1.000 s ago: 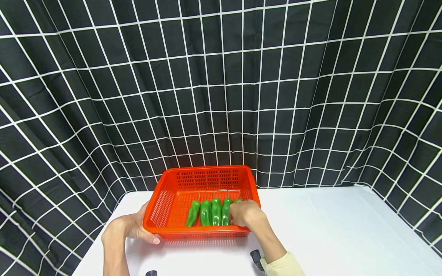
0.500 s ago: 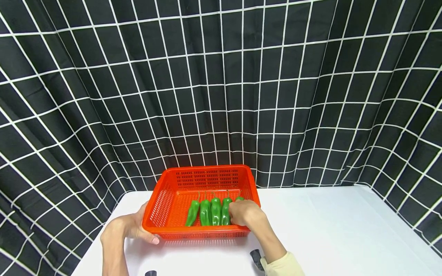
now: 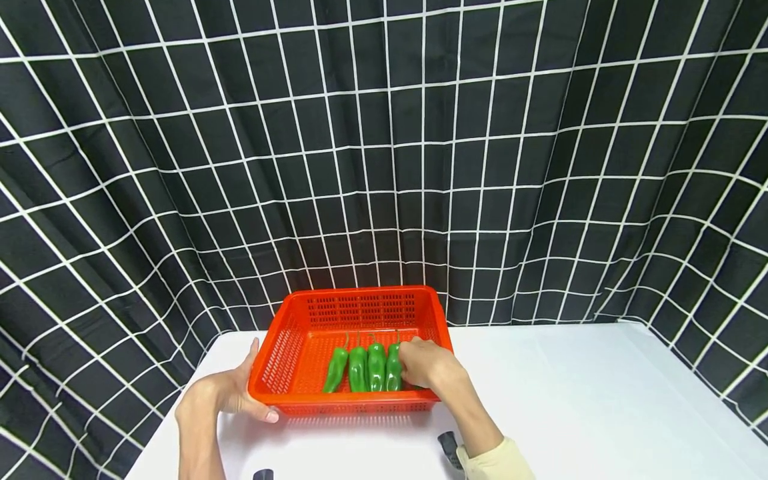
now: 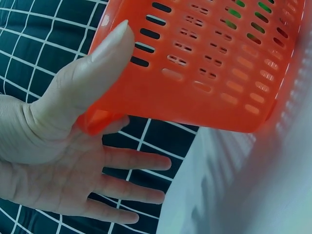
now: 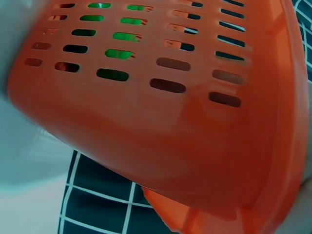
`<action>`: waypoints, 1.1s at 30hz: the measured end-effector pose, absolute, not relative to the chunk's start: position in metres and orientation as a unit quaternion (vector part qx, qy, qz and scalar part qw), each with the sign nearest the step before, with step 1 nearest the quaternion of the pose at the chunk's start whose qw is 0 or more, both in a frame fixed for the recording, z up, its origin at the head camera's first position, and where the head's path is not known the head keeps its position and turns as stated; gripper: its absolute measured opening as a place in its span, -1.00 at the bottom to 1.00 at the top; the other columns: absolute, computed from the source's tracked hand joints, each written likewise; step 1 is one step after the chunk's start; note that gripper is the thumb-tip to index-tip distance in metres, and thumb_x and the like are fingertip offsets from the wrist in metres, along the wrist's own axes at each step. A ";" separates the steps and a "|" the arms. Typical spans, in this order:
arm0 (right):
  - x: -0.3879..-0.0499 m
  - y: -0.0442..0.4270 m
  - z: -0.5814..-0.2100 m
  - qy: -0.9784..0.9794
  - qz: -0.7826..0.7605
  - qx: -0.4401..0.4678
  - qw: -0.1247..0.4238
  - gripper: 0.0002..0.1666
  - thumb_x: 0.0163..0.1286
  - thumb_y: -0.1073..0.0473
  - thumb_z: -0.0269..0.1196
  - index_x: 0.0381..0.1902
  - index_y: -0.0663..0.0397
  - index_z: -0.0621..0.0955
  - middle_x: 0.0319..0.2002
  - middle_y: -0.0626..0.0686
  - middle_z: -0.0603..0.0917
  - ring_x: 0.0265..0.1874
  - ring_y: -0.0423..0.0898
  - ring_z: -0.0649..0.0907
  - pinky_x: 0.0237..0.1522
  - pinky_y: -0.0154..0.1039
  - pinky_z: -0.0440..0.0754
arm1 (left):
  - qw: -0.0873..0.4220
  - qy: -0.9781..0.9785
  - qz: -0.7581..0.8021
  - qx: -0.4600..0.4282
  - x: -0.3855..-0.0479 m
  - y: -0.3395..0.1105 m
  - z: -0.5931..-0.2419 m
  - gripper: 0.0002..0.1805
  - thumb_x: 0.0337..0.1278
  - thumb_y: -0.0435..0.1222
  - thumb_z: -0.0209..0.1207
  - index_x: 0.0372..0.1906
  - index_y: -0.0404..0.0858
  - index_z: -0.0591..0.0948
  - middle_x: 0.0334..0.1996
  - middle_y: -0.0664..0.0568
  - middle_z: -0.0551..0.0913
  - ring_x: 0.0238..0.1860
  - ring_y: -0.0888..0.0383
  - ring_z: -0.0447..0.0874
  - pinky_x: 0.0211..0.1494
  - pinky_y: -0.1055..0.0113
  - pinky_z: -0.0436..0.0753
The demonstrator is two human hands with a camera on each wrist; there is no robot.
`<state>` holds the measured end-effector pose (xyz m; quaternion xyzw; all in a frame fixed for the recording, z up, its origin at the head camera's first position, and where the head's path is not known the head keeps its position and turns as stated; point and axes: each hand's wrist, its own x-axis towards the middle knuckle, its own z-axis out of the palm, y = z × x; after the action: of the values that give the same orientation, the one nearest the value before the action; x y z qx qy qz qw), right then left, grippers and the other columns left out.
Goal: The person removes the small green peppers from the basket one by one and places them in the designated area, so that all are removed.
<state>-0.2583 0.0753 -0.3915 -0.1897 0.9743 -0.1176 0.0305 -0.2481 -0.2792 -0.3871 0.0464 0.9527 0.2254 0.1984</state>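
A red slotted plastic basket (image 3: 348,399) holds a row of glossy green peppers (image 3: 358,369), stems pointing away from me. My left hand (image 3: 231,390) is at the basket's near left corner. In the left wrist view its thumb (image 4: 109,44) lies against the outer wall (image 4: 170,102), while the other fingers stretch out straight beside the basket. My right hand (image 3: 427,363) reaches over the near rim into the right end of the row and covers a pepper there. Its fingertips are hidden; the right wrist view shows only basket wall (image 5: 146,126), with green behind the slots.
The basket stands on a white tabletop (image 3: 576,400), near the back left. A black curtain with a white grid (image 3: 384,147) hangs behind and at both sides. Small dark objects sit by the wrists, one near the right sleeve (image 3: 449,448).
My right hand has shifted slightly away from me, and the pepper top that showed beyond it is now covered. The left hand and the basket stay nearly where they were.
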 end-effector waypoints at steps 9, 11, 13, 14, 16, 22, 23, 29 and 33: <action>-0.257 0.079 -0.390 0.967 -0.153 -0.201 -0.022 -0.62 -0.08 0.52 0.57 -0.71 0.08 0.60 -0.68 -0.05 0.55 -0.64 -0.13 0.47 -0.56 -0.30 0.40 | 0.178 0.950 0.243 0.083 -0.247 -0.280 -0.384 0.72 -0.30 0.23 0.63 0.66 -0.21 -0.44 0.57 -0.46 0.18 0.32 -0.32 0.50 0.38 -0.36 0.48; -0.257 0.079 -0.390 0.970 -0.142 -0.195 -0.034 -0.63 -0.06 0.56 0.51 -0.68 0.08 0.59 -0.64 -0.03 0.59 -0.61 -0.09 0.51 -0.53 -0.26 0.45 | 0.175 0.951 0.242 0.074 -0.248 -0.278 -0.385 0.73 -0.31 0.21 0.64 0.66 -0.20 -0.45 0.56 -0.46 0.19 0.32 -0.33 0.51 0.37 -0.36 0.50; -0.256 0.078 -0.388 0.973 -0.121 -0.189 -0.050 -0.63 -0.04 0.54 0.49 -0.65 0.06 0.57 -0.60 0.00 0.62 -0.58 -0.04 0.57 -0.51 -0.19 0.53 | 0.173 0.954 0.237 0.063 -0.249 -0.277 -0.385 0.75 -0.32 0.21 0.64 0.65 -0.23 -0.47 0.55 -0.49 0.20 0.34 -0.36 0.48 0.38 -0.37 0.48; -0.256 0.078 -0.387 0.975 -0.110 -0.185 -0.060 -0.63 -0.04 0.52 0.50 -0.63 0.04 0.56 -0.58 0.00 0.62 -0.56 -0.01 0.61 -0.49 -0.14 0.58 | 0.173 0.955 0.235 0.055 -0.249 -0.277 -0.385 0.75 -0.33 0.22 0.64 0.65 -0.23 -0.47 0.55 -0.49 0.21 0.35 -0.37 0.48 0.38 -0.38 0.48; -0.256 0.078 -0.386 0.977 -0.092 -0.176 -0.081 -0.62 -0.02 0.48 0.50 -0.62 0.01 0.53 -0.58 0.01 0.61 -0.54 0.04 0.65 -0.47 -0.06 0.63 | 0.174 0.955 0.236 0.052 -0.249 -0.277 -0.385 0.75 -0.33 0.25 0.63 0.66 -0.21 -0.46 0.55 -0.49 0.21 0.34 -0.36 0.48 0.38 -0.38 0.48; -0.252 0.080 -0.380 0.976 -0.089 -0.158 -0.116 -0.53 -0.06 0.48 0.45 -0.74 -0.06 0.43 -0.72 -0.10 0.44 -0.67 -0.07 0.52 -0.61 -0.14 0.44 | 0.176 0.954 0.234 0.073 -0.247 -0.280 -0.385 0.72 -0.36 0.31 0.61 0.68 -0.13 -0.40 0.54 -0.46 0.24 0.26 -0.26 0.54 0.36 -0.33 0.51; -0.251 0.081 -0.379 0.976 -0.094 -0.158 -0.121 -0.51 -0.08 0.49 0.44 -0.76 -0.07 0.40 -0.74 -0.12 0.40 -0.69 -0.09 0.47 -0.62 -0.17 0.38 | 0.176 0.954 0.231 0.071 -0.247 -0.280 -0.385 0.72 -0.37 0.32 0.60 0.68 -0.12 -0.40 0.54 -0.45 0.25 0.26 -0.25 0.54 0.35 -0.32 0.52; -0.250 0.087 -0.372 0.969 -0.122 -0.165 -0.139 -0.37 -0.11 0.50 0.38 -0.80 -0.13 0.19 -0.71 -0.18 0.05 -0.63 -0.16 0.17 -0.58 -0.26 0.07 | 0.183 0.953 0.232 0.063 -0.247 -0.279 -0.387 0.73 -0.38 0.33 0.60 0.68 -0.12 -0.40 0.55 -0.42 0.23 0.26 -0.24 0.55 0.35 -0.32 0.53; -0.249 0.089 -0.365 0.966 -0.137 -0.156 -0.154 -0.44 -0.07 0.45 0.42 -0.79 -0.10 0.30 -0.72 -0.19 0.10 -0.63 -0.17 0.19 -0.59 -0.28 0.11 | 0.183 0.954 0.229 0.068 -0.247 -0.280 -0.387 0.73 -0.37 0.35 0.58 0.68 -0.14 -0.40 0.54 -0.43 0.25 0.24 -0.23 0.56 0.34 -0.32 0.53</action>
<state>-0.2488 0.0892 -0.3653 -0.1563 0.9659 -0.1368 -0.1544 -0.2475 -0.2796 -0.3873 0.0682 0.9537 0.2288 0.1830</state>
